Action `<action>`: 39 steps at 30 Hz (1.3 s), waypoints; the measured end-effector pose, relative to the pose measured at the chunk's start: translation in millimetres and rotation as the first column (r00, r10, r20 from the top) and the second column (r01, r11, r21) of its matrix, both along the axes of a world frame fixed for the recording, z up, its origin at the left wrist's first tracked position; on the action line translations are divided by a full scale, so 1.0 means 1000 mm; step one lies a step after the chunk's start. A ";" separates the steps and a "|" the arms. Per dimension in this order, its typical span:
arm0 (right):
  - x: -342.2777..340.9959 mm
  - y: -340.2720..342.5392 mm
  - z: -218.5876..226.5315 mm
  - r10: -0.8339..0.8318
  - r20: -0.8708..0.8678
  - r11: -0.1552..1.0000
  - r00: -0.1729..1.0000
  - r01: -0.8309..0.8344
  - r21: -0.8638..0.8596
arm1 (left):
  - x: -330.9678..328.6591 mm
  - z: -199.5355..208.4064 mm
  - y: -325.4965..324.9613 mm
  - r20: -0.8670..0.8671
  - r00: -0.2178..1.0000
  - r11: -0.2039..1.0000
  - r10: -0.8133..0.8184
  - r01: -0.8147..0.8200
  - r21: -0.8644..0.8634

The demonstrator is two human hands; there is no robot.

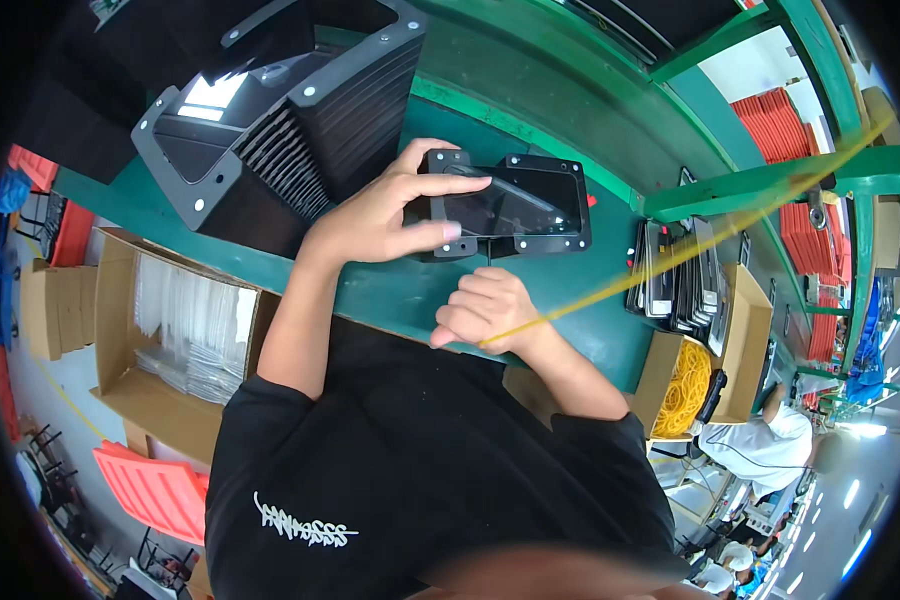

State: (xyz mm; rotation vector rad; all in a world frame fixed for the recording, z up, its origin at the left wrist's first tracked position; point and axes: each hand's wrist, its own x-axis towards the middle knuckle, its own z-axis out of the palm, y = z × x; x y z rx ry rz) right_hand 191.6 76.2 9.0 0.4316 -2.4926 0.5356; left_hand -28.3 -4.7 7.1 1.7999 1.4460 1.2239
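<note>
On the green bench lies a black frame-like tray (552, 243) with pale round dots at its corners. A glossy dark panel (515, 208) sits in its middle. My left hand (380, 215) grips the tray's left end, with thumb and forefinger laid over the panel. Just below the tray's near edge, my right hand (488, 308) is closed in a fist; a thin dark piece shows between it and the tray, but what the fingers hold is hidden. A blurred yellow cord (660, 268) runs from the right hand toward the upper right.
A tall stack of similar black trays (355, 110) stands at the left on the bench (390, 290). Several dark flat panels (675, 275) lean at the right, near a carton with yellow coils (686, 390). A carton with clear plastic sleeves (195, 315) is lower left. Green uprights border the right.
</note>
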 end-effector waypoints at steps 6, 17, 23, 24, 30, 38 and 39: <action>-0.002 -0.010 0.002 -0.044 0.015 0.998 0.999 0.044 -0.046 | 0.002 -0.005 0.000 0.027 0.999 0.996 -0.040 0.038 0.083; -0.003 0.006 -0.001 -0.062 -0.033 0.949 0.998 0.049 -0.312 | 0.022 -0.013 0.001 0.032 0.989 0.978 0.145 -0.148 0.149; -0.010 0.003 0.042 -0.286 0.038 0.740 0.957 0.246 -0.626 | 0.032 0.003 0.003 0.005 0.954 0.950 0.299 -0.298 0.094; -0.014 0.009 0.047 -0.303 0.071 0.724 0.950 0.278 -0.631 | 0.034 0.007 0.004 0.054 0.946 0.942 0.319 -0.323 0.089; 0.007 0.027 0.119 -0.083 -0.210 0.669 0.974 -0.102 -0.736 | 0.041 0.063 -0.010 -0.002 0.951 0.858 0.311 -0.280 0.430; 0.032 0.050 0.178 0.045 -0.580 0.801 0.813 -0.376 -0.465 | 0.008 0.169 -0.085 -0.393 0.573 0.661 0.719 -0.388 0.642; 0.035 0.054 0.177 0.031 -0.599 0.800 0.800 -0.379 -0.465 | 0.000 0.169 -0.092 -0.340 0.551 0.611 0.762 -0.441 0.657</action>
